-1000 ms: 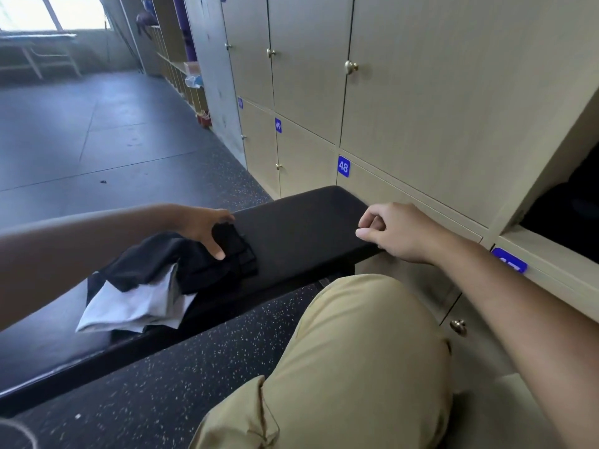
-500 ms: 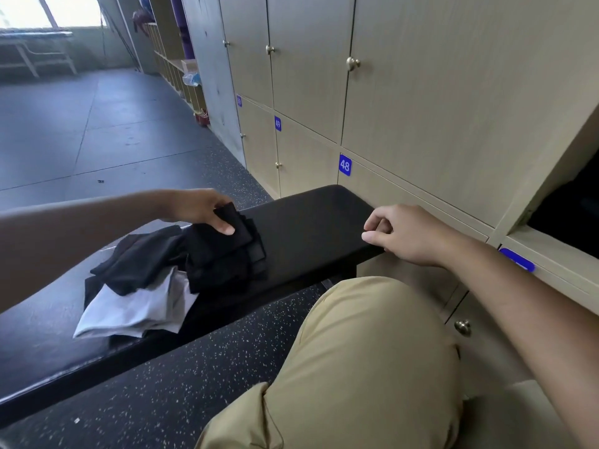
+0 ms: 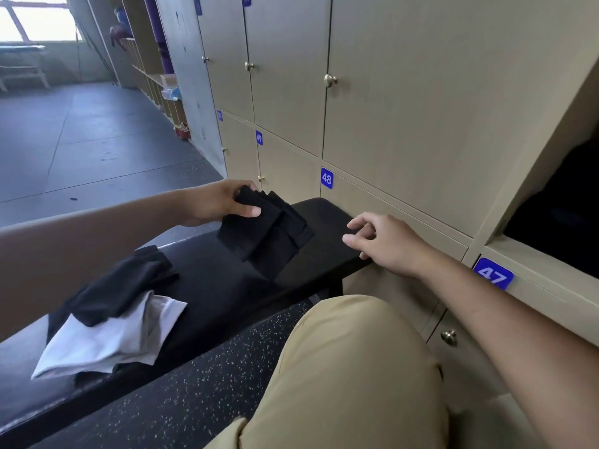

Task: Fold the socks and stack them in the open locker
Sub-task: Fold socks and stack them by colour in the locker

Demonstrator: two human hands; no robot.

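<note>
Lifted off the bench point(image 3: 201, 280) since the earlier frames, the folded black socks point(image 3: 264, 236) now hang in the air above the bench's far end, pinched at their upper corner by the left hand point(image 3: 215, 204), thumb on top and fingers behind. The right hand point(image 3: 385, 243) has risen from the bench edge and now hovers just beside the bundle, fingers loosely spread and holding nothing. The bundle's long side slopes down toward the right hand, which is the nearer one to the open locker point(image 3: 557, 218); that locker lies well apart from the bench, to its right and higher. I judge a handover to the right hand is the likely next move. More socks, black point(image 3: 126, 286) and white point(image 3: 110, 341), lie unfolded on the near part of the bench.
</note>
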